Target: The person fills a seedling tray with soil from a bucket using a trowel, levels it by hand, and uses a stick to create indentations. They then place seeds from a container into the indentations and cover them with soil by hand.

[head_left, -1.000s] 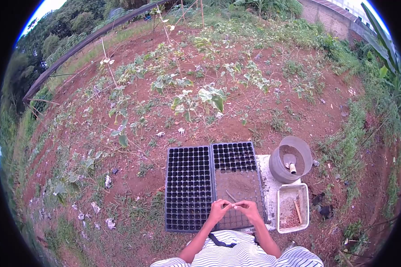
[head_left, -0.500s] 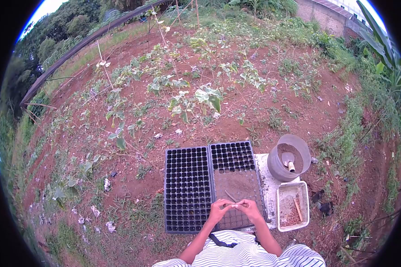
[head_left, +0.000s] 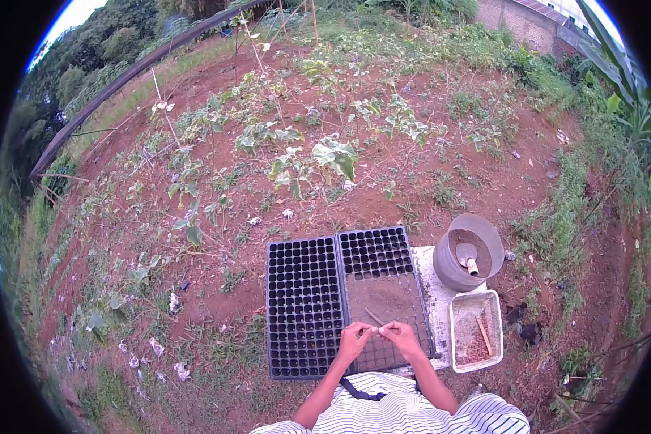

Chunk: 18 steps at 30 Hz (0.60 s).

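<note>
My left hand (head_left: 354,341) and my right hand (head_left: 402,340) meet over the near part of a seedling tray (head_left: 375,253). Both are closed in a pinch, fingertips almost touching. Whatever they hold, if anything, is too small to make out. Brown soil (head_left: 383,293) fills the middle and near cells of this tray, while its far rows show dark open cells. Just beyond my fingers, a short stick (head_left: 373,316) lies on the soil. A second black seedling tray (head_left: 304,304) sits alongside on the left, its cells dark.
To the right, a grey bucket (head_left: 447,271) holds soil and a trowel (head_left: 469,260). Nearer stands a white basket (head_left: 453,340) with small reddish bits and a wooden strip (head_left: 484,335). A pale board (head_left: 435,307) lies beneath. Leafy plants (head_left: 333,155) grow beyond.
The view has shifted slightly. My hands stay pinched together above the soil-filled tray, with only a slight movement of the fingers. The trays, bucket and basket stay in place.
</note>
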Each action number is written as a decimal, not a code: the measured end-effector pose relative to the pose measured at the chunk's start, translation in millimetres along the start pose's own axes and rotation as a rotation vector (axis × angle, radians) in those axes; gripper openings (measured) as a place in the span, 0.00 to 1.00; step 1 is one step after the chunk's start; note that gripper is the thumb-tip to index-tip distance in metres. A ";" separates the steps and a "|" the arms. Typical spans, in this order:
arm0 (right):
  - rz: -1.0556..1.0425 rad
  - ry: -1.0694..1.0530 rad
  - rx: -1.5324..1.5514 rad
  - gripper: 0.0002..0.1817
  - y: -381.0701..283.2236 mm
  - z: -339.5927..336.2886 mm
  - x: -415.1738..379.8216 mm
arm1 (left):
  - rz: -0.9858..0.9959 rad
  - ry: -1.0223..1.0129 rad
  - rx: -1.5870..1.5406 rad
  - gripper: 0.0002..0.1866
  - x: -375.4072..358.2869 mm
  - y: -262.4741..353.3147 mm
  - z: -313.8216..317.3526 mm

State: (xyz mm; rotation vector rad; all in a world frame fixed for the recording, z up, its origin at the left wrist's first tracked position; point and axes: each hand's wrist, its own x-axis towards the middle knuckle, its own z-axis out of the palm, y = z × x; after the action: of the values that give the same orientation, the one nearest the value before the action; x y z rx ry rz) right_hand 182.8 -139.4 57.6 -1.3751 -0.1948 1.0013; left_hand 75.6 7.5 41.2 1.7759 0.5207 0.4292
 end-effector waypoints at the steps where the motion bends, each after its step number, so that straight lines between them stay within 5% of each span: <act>1: 0.001 0.001 0.001 0.11 -1.1 0.7 -0.3 | -0.016 0.018 0.008 0.10 -0.2 -1.2 0.8; 18: -0.036 0.026 0.008 0.09 1.8 1.0 1.6 | -0.064 0.034 -0.058 0.10 -1.4 12.5 -0.6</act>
State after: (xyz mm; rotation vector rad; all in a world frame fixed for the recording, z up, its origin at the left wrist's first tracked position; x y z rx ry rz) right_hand 182.3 -137.8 55.6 -1.3727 -0.1953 0.9528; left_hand 75.7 4.4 53.3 1.6939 0.5816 0.4261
